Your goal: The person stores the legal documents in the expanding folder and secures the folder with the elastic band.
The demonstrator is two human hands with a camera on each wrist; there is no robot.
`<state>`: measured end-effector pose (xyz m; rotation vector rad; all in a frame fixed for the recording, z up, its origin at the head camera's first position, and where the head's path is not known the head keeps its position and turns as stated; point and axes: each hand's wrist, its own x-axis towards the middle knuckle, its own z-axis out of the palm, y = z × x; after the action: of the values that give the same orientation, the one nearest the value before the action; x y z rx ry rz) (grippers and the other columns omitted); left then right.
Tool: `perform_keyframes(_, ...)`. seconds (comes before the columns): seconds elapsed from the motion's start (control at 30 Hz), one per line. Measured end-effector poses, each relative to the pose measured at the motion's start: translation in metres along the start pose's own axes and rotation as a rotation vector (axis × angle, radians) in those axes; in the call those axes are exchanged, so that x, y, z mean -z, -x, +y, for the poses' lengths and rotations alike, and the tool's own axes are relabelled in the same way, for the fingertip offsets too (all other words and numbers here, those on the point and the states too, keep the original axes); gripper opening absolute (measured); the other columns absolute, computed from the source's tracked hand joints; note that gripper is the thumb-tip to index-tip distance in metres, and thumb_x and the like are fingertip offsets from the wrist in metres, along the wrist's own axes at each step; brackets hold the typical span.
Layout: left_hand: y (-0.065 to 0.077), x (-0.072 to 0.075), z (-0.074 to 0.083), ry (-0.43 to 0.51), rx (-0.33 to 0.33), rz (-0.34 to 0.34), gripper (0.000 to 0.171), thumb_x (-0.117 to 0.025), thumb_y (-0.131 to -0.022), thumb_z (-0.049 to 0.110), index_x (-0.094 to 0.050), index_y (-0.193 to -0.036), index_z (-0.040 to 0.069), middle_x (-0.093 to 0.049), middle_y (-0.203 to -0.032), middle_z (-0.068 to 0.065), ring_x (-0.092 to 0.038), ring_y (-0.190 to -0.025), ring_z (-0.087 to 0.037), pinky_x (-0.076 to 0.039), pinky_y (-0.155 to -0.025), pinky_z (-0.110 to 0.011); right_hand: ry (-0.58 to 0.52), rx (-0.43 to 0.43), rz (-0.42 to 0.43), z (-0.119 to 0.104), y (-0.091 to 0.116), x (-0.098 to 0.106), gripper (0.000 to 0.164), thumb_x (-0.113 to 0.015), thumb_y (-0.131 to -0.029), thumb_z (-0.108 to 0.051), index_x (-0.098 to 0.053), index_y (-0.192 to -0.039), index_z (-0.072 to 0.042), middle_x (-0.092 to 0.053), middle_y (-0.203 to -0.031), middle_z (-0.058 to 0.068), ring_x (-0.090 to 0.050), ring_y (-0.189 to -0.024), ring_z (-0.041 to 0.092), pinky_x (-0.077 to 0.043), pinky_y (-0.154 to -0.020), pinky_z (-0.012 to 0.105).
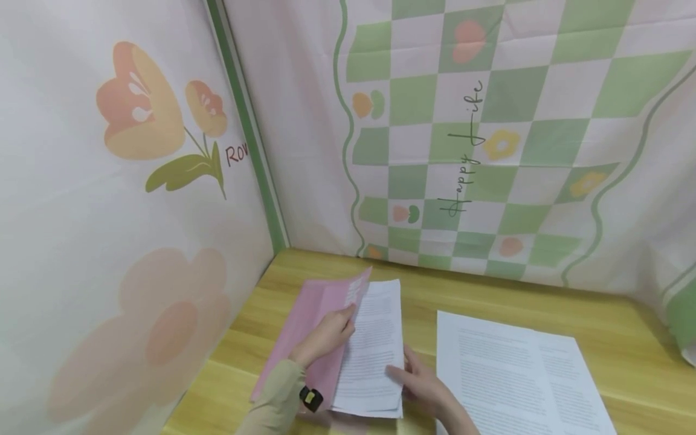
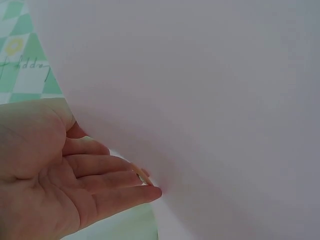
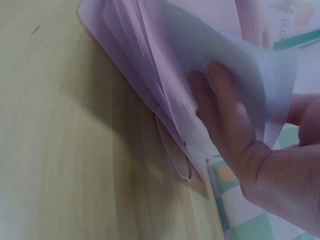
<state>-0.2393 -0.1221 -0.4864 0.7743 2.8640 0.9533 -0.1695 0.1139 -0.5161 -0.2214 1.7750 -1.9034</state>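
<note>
A pink folder (image 1: 304,314) lies opened on the table, with a stack of printed papers (image 1: 375,347) at its right side. My left hand (image 1: 325,334) grips the right edge of the folder's raised cover. In the left wrist view that pale pink cover (image 2: 200,100) fills most of the picture, and the left thumb is mostly hidden behind it. At the stack's lower right edge, my right hand (image 1: 421,382) pinches the papers, thumb on top. The right wrist view has its fingers (image 3: 227,100) against the underside of the sheets, beside the folder's layered pink pockets (image 3: 135,50).
Another printed sheet (image 1: 505,374) lies to the right on the wooden table (image 1: 418,302). A thin cord loop (image 3: 188,176) sticks out from the folder's edge. A flowered curtain (image 1: 163,211) borders the left, and a green checkered one (image 1: 413,96) hangs behind the table.
</note>
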Motion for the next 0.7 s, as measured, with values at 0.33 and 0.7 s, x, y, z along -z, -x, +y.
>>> perform_keyframes(0.33, 0.0019, 0.0018, 0.002, 0.005, 0.007, -0.006, 0.051, -0.047, -0.098, 0.004, -0.037, -0.144, -0.016, -0.035, -0.061, 0.008, -0.028, -0.051, -0.001, -0.03, -0.048, -0.013, -0.037, 0.053, -0.05, -0.0013, 0.0027, -0.0019, 0.086, -0.053, -0.096, -0.009, 0.007, -0.156, 0.001, -0.051, -0.141, 0.032, -0.071, -0.1, 0.019, -0.061, -0.083, 0.033)
perform_keyframes(0.7, 0.0014, 0.0013, 0.0009, -0.014, 0.003, 0.011, 0.052, -0.048, -0.096, 0.004, -0.038, -0.143, -0.016, -0.037, -0.064, 0.007, -0.03, -0.053, -0.002, -0.034, -0.051, -0.014, -0.016, 0.05, 0.004, 0.0016, 0.0014, -0.0078, 0.091, -0.057, -0.091, -0.003, 0.006, -0.157, -0.002, -0.049, -0.141, 0.036, -0.072, -0.099, 0.023, -0.061, -0.082, 0.034)
